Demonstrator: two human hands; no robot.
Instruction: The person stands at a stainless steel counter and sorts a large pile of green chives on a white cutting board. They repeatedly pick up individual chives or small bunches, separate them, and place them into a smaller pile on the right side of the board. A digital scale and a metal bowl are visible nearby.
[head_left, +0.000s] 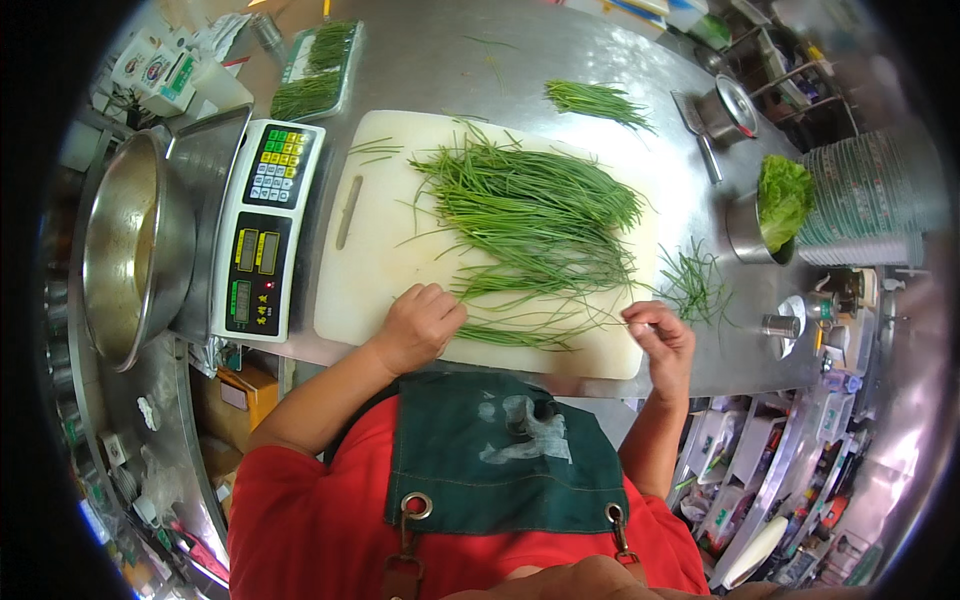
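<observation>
A white plastic cutting board (375, 262) lies on the metal counter before me, with a large loose pile of green chives (525, 195) across it. My left hand (424, 322) is closed around the ends of a thin bunch of chives (502, 335) at the board's near edge. At the board's near right corner, my right hand (660, 334) pinches the tip of a thin stalk between thumb and finger. Beyond the board lies a neat small bundle of chives (600, 103). Loose cut pieces (694, 281) are scattered just right of the board.
A digital scale (259, 232) and a large metal bowl (124, 240) stand on the left. Farther back is a tray of chives (319, 71). To the right are a spatula (699, 139), a lidded pot (727, 112), lettuce in a metal container (757, 232) and stacked plates (862, 195).
</observation>
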